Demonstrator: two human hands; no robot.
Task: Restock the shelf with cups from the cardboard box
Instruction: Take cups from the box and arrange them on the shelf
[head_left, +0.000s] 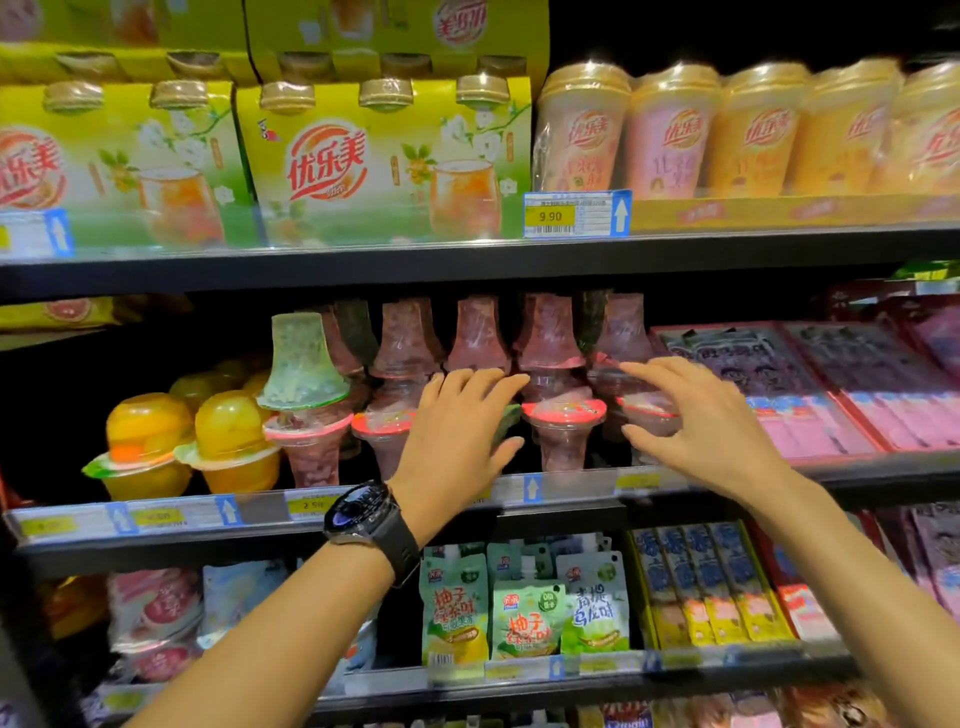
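We take the green cup (301, 364) as our mark: translucent plastic, bell-shaped, standing upside down, rim to rim on a pink-lidded cup. To its right runs the row of pink cups (563, 415), clear glossy plastic with narrow stems and flared mouths sealed by flat pink lids, each with another turned upside down on top. To its left sit rounded yellow cups (228, 431), smooth domes on wide rims. All stand on the dark shelf (415, 504), its front rail just below the green cup.

Our left hand (462, 421), right of the green cup, lies over one cup, fingers loosely spread; a green rim shows between finger and thumb, but we cannot tell whether it grips. A black wristwatch (363, 512) bands that wrist. Farther right, our right hand (691, 415) is splayed, palm down, before the last pink cups.
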